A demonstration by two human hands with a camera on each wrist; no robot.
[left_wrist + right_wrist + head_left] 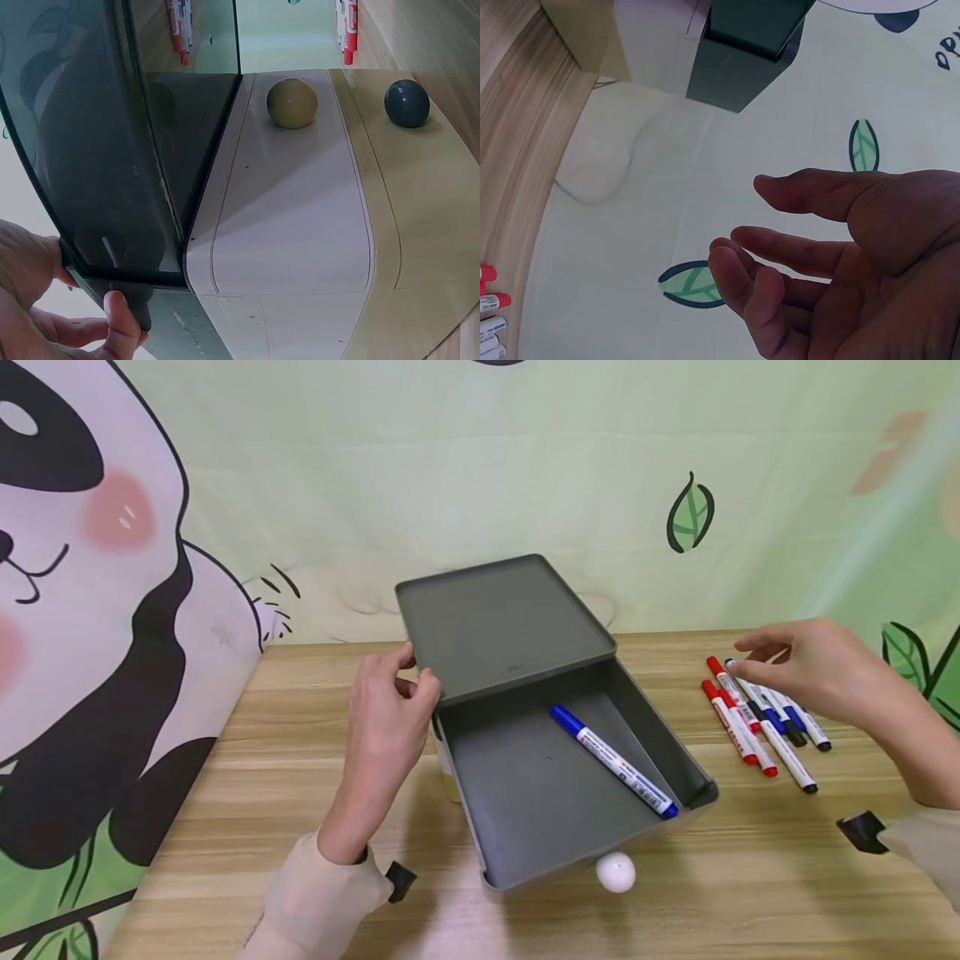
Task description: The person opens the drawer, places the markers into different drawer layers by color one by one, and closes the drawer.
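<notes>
Presumably light and stiff, the grey lid [510, 627] suits an edge hold, as your left hand [386, 718] pinches it, your right hand [832, 672] empty, fingers loosely curled.

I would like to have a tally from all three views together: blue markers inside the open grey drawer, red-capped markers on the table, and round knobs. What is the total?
Blue marker inside the grey drawer: 1
Red-capped markers on the table: 3
Round knobs (white, yellowish, dark): 3
Total: 7
</notes>
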